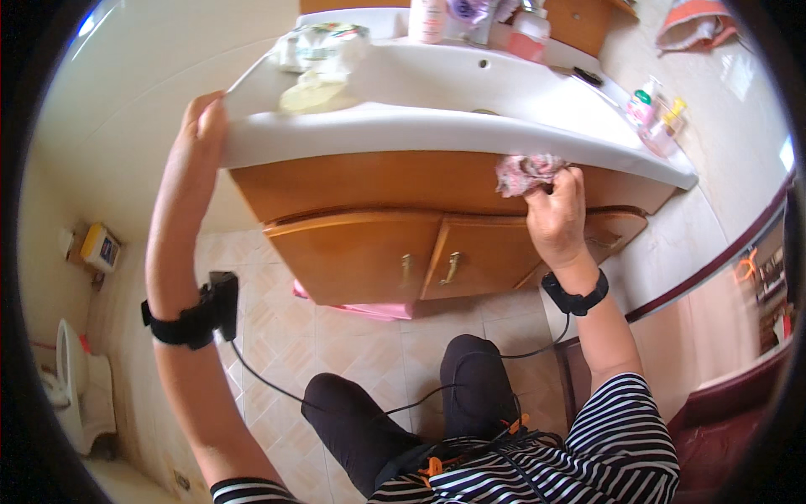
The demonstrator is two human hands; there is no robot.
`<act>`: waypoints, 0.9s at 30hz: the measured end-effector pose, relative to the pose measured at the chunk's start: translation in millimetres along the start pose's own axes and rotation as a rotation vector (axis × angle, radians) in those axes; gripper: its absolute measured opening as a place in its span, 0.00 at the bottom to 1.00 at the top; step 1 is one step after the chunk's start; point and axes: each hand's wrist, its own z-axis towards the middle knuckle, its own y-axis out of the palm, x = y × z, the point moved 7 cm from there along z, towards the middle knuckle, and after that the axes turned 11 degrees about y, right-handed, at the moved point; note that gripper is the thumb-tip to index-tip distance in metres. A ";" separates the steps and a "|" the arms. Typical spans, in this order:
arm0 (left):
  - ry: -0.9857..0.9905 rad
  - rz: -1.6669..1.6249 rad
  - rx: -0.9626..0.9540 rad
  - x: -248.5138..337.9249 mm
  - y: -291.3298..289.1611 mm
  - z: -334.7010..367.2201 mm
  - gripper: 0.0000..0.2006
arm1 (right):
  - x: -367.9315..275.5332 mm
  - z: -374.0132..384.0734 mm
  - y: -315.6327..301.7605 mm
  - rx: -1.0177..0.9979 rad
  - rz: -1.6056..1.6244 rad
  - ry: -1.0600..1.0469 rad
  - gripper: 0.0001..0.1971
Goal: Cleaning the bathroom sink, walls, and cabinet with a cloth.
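Observation:
My right hand pinches a crumpled pink and white cloth against the wooden front of the vanity cabinet, just under the basin's lip. At the left end of the white washbasin, my left hand grips the rim; its fingers are partly hidden by the edge. A pale yellow-green translucent item lies inside the basin's left end, near that hand. Beside it sits a white and green soft plastic pack. Black straps with a cable circle both my wrists.
Pump bottles stand along the basin's back, with a dark brush nearby. Two more bottles are at the right end. A pink item lies on the floor beneath the cabinet. The toilet is at far left.

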 end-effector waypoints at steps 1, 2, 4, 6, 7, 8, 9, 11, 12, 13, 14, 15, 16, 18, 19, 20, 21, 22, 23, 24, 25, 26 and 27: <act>0.051 0.013 0.017 -3.3 0.7 1.4 0.24 | 17.1 -8.8 -5.7 0.001 -0.052 -0.009 0.07; 0.102 0.027 0.035 -5.0 1.5 2.7 0.24 | 32.5 -15.5 -10.4 -0.003 -0.056 -0.003 0.07; 0.037 0.025 0.042 -12.1 2.2 2.1 0.25 | 64.6 -29.6 -21.1 -0.031 -0.126 0.033 0.07; 0.029 0.095 0.042 -7.1 7.8 0.8 0.26 | 109.3 -53.2 -30.1 -0.063 -0.226 0.091 0.07; 0.039 0.090 0.036 -0.8 6.7 -1.5 0.26 | 127.1 -60.6 -37.3 -0.048 -0.246 0.126 0.10; 0.040 0.107 0.052 3.6 4.6 -4.0 0.27 | 149.8 -74.5 -41.6 -0.028 -0.245 0.215 0.11; 0.039 0.128 0.072 7.0 0.4 -5.7 0.27 | 171.0 -86.8 -46.8 -0.004 -0.239 0.302 0.11; -0.003 0.105 0.059 -0.6 1.5 -4.1 0.29 | 214.9 -107.0 -60.7 -0.030 -0.300 0.366 0.10; -0.002 0.124 0.075 -1.7 5.4 -4.0 0.30 | 235.4 -117.5 -69.4 0.000 -0.271 0.423 0.09; -0.005 0.160 0.098 -0.6 0.5 -6.3 0.32 | 248.7 -121.9 -74.4 0.033 -0.224 0.481 0.08; -0.011 0.217 0.128 -2.7 -3.4 -8.6 0.35 | 259.2 -124.7 -77.0 0.036 -0.222 0.486 0.08; -0.007 0.214 0.123 -6.1 -3.3 -8.5 0.35 | 269.4 -127.7 -81.7 0.049 -0.194 0.527 0.07; -0.001 0.209 0.116 -9.1 -3.5 -8.1 0.36 | 280.6 -130.7 -86.5 0.063 -0.164 0.568 0.07; 0.003 0.203 0.114 -17.8 -1.4 -5.2 0.36 | 322.7 -152.2 -90.1 0.083 0.072 0.802 0.07; 0.006 0.194 0.111 -17.5 2.7 -4.1 0.36 | 355.2 -172.7 -88.7 0.105 0.320 1.024 0.08; 0.015 0.173 0.108 -14.3 7.7 -1.6 0.35 | 358.2 -165.6 -107.7 0.072 -0.476 0.502 0.07; 0.013 0.179 0.099 -13.3 8.3 -2.0 0.35 | 346.6 -161.2 -101.4 0.065 -0.465 0.509 0.07; 0.004 0.201 0.097 -13.3 2.5 -5.2 0.35 | 340.6 -155.2 -93.0 0.081 -0.135 0.881 0.08; 0.023 0.225 0.106 -8.6 -7.1 -8.9 0.35 | 339.5 -161.2 -75.7 0.091 0.220 1.232 0.08; 0.049 0.218 0.110 -6.7 -6.2 -9.2 0.35 | 346.2 -171.0 -71.3 0.091 0.216 1.230 0.08; 0.052 0.206 0.109 -7.3 -2.1 -6.9 0.35 | 354.6 -183.0 -71.3 0.130 0.023 1.101 0.09; 0.046 0.197 0.120 -8.3 0.1 -4.7 0.35 | 356.0 -187.6 -70.3 0.163 -0.157 0.968 0.09; 0.034 0.199 0.127 -9.8 -0.7 -4.8 0.35 | 332.1 -184.3 -59.0 0.160 -0.134 0.956 0.13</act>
